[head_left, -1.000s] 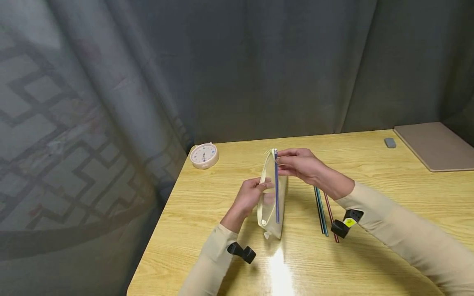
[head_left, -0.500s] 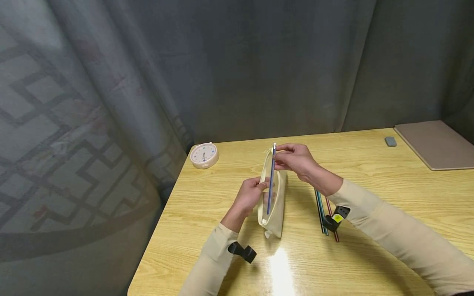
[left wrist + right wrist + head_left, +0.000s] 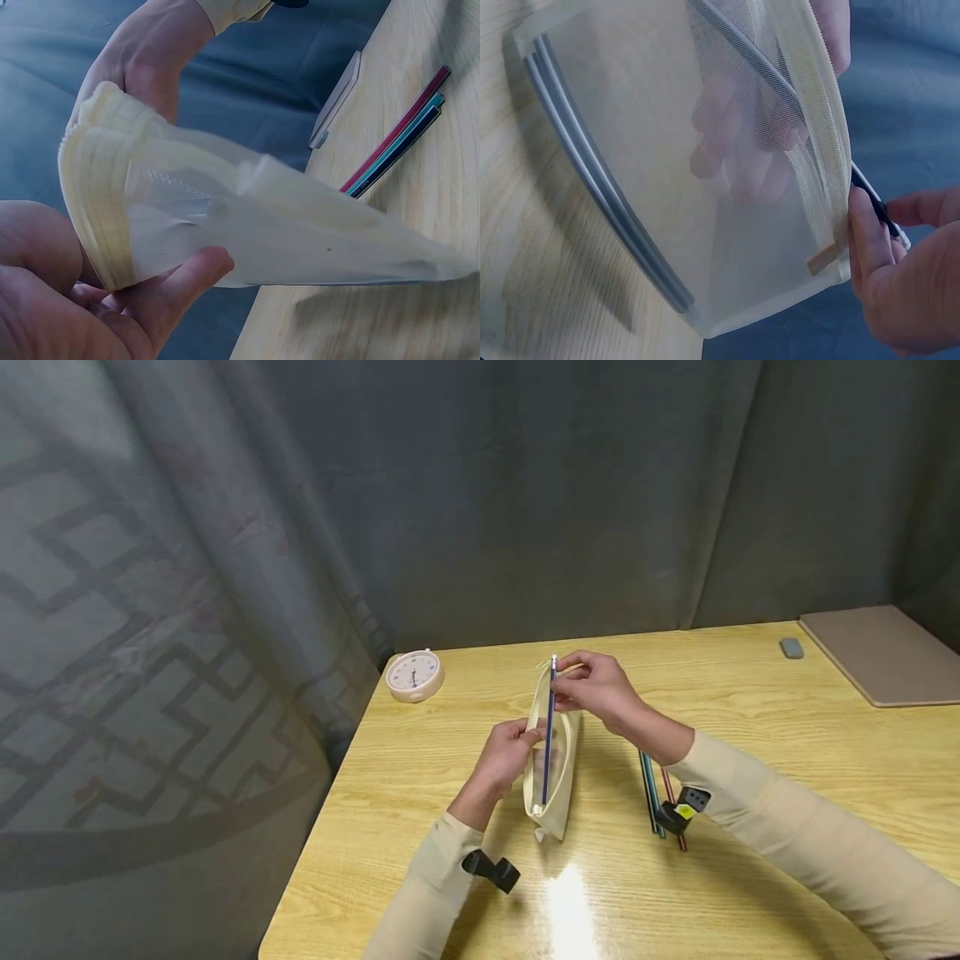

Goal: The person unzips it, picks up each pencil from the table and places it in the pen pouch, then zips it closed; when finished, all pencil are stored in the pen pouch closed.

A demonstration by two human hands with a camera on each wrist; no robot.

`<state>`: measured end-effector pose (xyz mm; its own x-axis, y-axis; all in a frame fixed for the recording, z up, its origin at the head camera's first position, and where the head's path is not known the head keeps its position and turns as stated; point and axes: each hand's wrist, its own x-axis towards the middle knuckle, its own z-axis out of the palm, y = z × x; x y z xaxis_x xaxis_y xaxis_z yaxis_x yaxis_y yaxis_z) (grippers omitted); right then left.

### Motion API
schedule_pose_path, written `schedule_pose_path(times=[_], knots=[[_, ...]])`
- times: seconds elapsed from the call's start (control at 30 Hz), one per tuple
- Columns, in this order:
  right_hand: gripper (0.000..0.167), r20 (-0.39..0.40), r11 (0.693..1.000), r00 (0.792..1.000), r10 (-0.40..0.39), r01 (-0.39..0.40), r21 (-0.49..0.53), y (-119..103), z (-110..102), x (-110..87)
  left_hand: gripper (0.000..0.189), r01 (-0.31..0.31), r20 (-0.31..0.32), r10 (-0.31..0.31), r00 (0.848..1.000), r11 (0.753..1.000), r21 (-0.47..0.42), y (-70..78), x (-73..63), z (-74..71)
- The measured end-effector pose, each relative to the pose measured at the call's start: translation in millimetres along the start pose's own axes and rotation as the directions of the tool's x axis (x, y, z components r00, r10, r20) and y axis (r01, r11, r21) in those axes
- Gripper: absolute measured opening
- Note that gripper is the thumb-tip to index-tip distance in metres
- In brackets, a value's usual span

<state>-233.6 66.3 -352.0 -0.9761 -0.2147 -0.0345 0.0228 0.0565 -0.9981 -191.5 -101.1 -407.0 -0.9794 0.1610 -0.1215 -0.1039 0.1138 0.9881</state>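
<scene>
In the head view my left hand (image 3: 502, 758) grips the rim of a cream, see-through mesh zip pencil pouch (image 3: 564, 789), which stands on the table with its mouth open. My right hand (image 3: 600, 691) pinches a dark blue pencil (image 3: 548, 747) near its white eraser end. The pencil's lower part slants inside the pouch mouth, seen through the mesh in the right wrist view. There, several pencils (image 3: 611, 199) lie along the pouch's bottom. To the right on the table lie a red pencil (image 3: 397, 126), a teal pencil (image 3: 386, 154) and a dark pencil (image 3: 405, 142).
A round pink clock (image 3: 415, 677) lies at the table's far left corner. At the back right are a small grey eraser-like block (image 3: 791, 648) and a brown flat pad (image 3: 885, 656). Grey curtains (image 3: 540, 510) hang behind the wooden table (image 3: 390, 827).
My right hand has moved slightly left with the blue pencil, bringing its lower end from in front of the pouch's side to inside the mouth. The left hand keeps its grip.
</scene>
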Motion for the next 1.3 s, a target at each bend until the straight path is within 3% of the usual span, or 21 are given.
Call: schedule_pose_path(times=[0.2,0.37,0.47,0.6,0.7,0.87,0.93,1.1,1.3], knots=[[0.027,0.026,0.998,1.000,0.011,-0.010,-0.067,-1.0,1.2,-2.5,0.033,0.003,-0.007,-0.003,1.000,1.000,-0.025,-0.4,-0.4,0.0],[0.028,0.019,0.998,1.000,0.002,0.000,-0.066,-2.5,3.1,-0.4,0.033,0.007,0.013,-0.007,1.000,1.000,-0.010,6.4,2.1,-5.6],[0.029,0.006,0.999,1.000,-0.013,0.013,-0.035,-6.6,8.6,3.6,0.033,0.001,0.020,-0.002,1.000,1.000,0.023,15.3,5.1,-15.7],[0.031,0.004,0.999,0.999,-0.036,0.035,0.036,-11.3,25.7,11.5,0.031,-0.006,-0.035,0.011,0.999,0.992,0.125,26.8,4.4,-36.6],[0.032,0.003,0.998,1.000,-0.026,0.026,0.053,-11.8,31.0,11.9,0.031,-0.002,-0.054,0.012,0.998,0.983,0.183,28.6,1.9,-42.6],[0.034,-0.013,1.000,1.000,-0.008,0.008,0.002,-9.2,16.1,4.0,0.032,-0.020,-0.011,0.023,1.000,0.983,0.181,21.5,2.8,-28.2],[0.034,-0.010,1.000,1.000,-0.003,0.002,-0.011,-8.1,7.4,1.4,0.032,-0.015,0.001,0.015,1.000,0.991,0.135,18.0,4.1,-20.3],[0.035,0.001,0.999,1.000,0.018,-0.018,0.038,-7.0,-10.9,-2.8,0.033,0.002,0.020,-0.003,1.000,0.999,0.048,12.2,6.2,-6.0],[0.028,-0.029,0.996,0.999,0.014,-0.011,0.086,-7.1,-28.4,-1.4,0.035,0.001,0.056,-0.001,0.998,1.000,0.011,14.5,9.5,-0.8]])
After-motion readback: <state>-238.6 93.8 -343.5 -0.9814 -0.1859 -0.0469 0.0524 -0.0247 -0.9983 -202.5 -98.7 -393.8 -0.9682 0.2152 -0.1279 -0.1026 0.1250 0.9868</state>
